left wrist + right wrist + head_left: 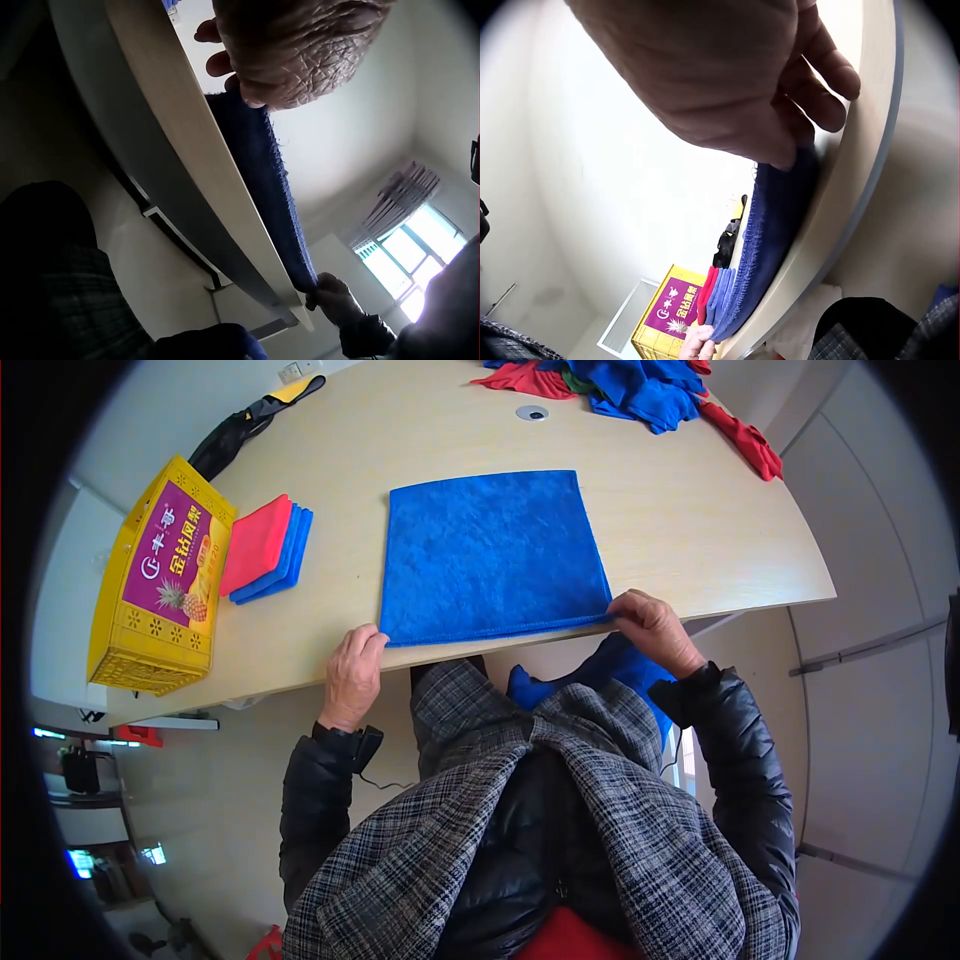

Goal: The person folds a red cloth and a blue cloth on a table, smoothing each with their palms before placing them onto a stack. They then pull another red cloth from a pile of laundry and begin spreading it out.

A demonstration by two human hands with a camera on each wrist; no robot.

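Note:
A blue cloth [495, 555] lies spread flat on the table, its near edge along the table's front edge. At the near left corner, my left hand [354, 675] pinches the cloth between thumb and fingertips. My right hand [655, 628] pinches the near right corner. In the right wrist view, the thumb presses on the cloth [769, 232] while the other fingers spread beside it. The left wrist view shows the near edge of the cloth [262, 172] stretched between both hands. Two layers show along that edge in the head view.
Left of the cloth is a small stack of folded cloths, a red cloth [257, 544] over blue ones [290, 565]. A yellow box [150, 650] with a pineapple picture stands beside it. Behind lies a black and yellow strap-like item [245, 430]. Crumpled blue and red cloths [640, 390] are heaped at the far right.

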